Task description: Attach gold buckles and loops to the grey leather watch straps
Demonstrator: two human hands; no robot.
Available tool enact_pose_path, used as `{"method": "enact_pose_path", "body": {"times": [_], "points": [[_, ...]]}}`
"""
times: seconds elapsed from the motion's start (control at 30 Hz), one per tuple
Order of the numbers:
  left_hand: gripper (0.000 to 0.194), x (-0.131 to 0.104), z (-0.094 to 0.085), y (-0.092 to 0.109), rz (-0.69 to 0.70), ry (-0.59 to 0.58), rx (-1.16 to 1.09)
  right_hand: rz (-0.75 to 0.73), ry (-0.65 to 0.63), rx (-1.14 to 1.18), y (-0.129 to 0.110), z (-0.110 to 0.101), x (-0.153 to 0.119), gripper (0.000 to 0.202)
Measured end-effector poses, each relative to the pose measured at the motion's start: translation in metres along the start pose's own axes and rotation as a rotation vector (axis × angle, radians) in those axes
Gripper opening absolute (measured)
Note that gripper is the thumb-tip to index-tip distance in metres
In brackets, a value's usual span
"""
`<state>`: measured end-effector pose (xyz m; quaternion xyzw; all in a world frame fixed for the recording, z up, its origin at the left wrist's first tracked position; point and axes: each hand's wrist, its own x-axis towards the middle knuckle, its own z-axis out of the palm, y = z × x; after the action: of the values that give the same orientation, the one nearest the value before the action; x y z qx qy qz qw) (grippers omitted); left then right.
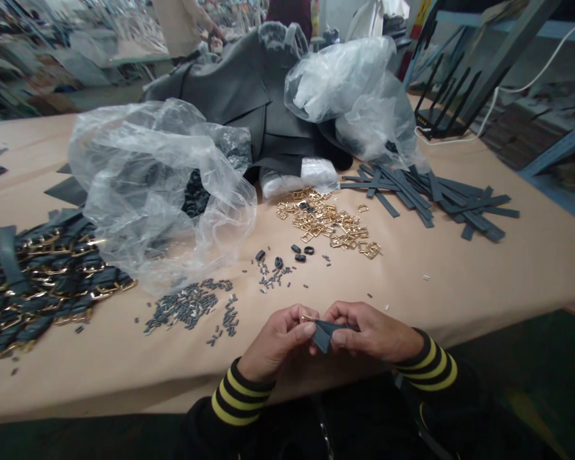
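Near the table's front edge, my left hand point(282, 337) and my right hand point(371, 331) are close together, both closed on one dark grey strap point(322, 338). The strap is bent, and one folded part hangs down between the thumbs. A bit of gold metal point(307, 317), perhaps a buckle, shows at my left fingertips; the fingers hide most of it. Beyond my hands lie a few dark strap loops point(300, 257) and scattered small dark pieces point(274, 278). A larger heap of these small pieces point(184, 308) lies to the left.
Gold buckles point(316, 220) are heaped mid-table, with loose grey straps point(412, 191) to their right. Straps with gold buckles point(38, 281) are piled at left. Clear plastic bags point(153, 185), dark sheet material point(230, 83) and a black router point(438, 118) stand farther back. People are behind the table.
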<state>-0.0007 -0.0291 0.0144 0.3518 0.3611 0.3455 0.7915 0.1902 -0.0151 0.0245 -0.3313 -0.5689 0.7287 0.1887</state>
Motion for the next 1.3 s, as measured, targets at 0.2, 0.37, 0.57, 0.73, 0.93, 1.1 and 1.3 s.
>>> {"method": "enact_pose_path", "body": {"times": [0.2, 0.37, 0.57, 0.73, 0.93, 1.1, 1.3], "points": [[0.024, 0.004, 0.0, -0.005, 0.101, 0.211, 0.194, 0.012, 0.171, -0.278, -0.006, 0.002, 0.013, 0.027], [0.023, 0.006, -0.004, -0.005, 0.072, 0.193, 0.178, -0.002, 0.175, -0.422, -0.008, 0.001, 0.021, 0.019], [0.026, 0.005, -0.015, 0.008, -0.022, 0.115, 0.328, -0.066, 0.202, -0.78, -0.016, -0.001, 0.028, 0.017], [0.025, 0.005, -0.018, 0.01, 0.008, 0.159, 0.376, -0.109, 0.097, -0.803, -0.032, -0.024, 0.056, 0.018], [0.026, 0.008, -0.019, 0.007, 0.052, 0.251, 0.448, -0.134, 0.478, -1.17, -0.036, -0.032, 0.111, 0.007], [0.025, 0.011, -0.018, 0.006, 0.051, 0.308, 0.405, -0.102, 0.44, -1.16, -0.035, -0.025, 0.117, 0.011], [0.025, 0.014, -0.019, 0.004, 0.107, 0.349, 0.405, -0.181, 0.455, -0.7, -0.043, -0.023, 0.065, 0.012]]}}
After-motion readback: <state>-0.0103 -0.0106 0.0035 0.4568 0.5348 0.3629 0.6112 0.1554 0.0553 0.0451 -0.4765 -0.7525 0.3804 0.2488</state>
